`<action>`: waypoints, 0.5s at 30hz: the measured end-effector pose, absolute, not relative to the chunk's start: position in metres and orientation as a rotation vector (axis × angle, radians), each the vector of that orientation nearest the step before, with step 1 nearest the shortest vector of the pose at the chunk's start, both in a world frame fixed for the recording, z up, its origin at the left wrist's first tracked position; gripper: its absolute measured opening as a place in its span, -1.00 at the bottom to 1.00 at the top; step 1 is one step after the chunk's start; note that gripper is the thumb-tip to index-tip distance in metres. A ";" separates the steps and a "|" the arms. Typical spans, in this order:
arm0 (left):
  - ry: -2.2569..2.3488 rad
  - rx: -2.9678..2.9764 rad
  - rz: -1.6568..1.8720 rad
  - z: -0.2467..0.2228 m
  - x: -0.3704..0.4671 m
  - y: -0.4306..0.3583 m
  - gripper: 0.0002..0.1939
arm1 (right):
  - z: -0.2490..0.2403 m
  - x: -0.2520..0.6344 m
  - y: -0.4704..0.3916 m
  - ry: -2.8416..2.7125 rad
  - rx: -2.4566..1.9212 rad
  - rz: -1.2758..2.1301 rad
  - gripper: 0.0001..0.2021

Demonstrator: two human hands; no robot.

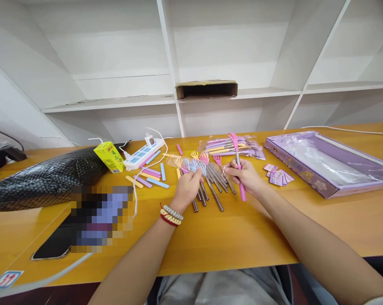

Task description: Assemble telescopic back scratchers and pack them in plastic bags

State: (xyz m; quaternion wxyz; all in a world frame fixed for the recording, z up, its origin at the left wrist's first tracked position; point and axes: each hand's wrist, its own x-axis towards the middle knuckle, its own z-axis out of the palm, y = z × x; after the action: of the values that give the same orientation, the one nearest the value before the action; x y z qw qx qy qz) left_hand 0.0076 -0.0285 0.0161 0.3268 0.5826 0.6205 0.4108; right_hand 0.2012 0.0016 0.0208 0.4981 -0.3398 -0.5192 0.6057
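Upright in my right hand (244,177) is a back scratcher (238,159) with a pink claw head, a metal rod and a pink handle. My left hand (189,190) rests over a pile of metal rods (214,180) with blue, pink and yellow claw heads. Its fingers are bent beside a blue claw head (200,168), and whether they grip anything is hidden. Loose handle sleeves (158,182) in pink, purple, yellow and blue lie left of the pile. Behind it are bagged scratchers (250,148) in clear plastic.
A power strip (145,154) with a white cable and a yellow drink carton (109,157) stand left, near a black wrapped bundle (51,176) and a phone (53,241). Small purple cards (278,177) and a purple box (317,180) holding plastic bags lie right.
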 end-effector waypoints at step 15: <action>1.035 0.897 1.234 0.023 0.012 -0.031 -0.64 | 0.010 0.188 -0.010 -1.670 -0.888 1.314 -0.63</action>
State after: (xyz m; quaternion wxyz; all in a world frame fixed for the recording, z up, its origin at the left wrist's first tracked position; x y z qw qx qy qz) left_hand 0.0118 -0.0311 0.0234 0.6045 0.3878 0.4472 0.5331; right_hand 0.1883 -0.0105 0.0101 0.4072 -0.3524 -0.6623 0.5210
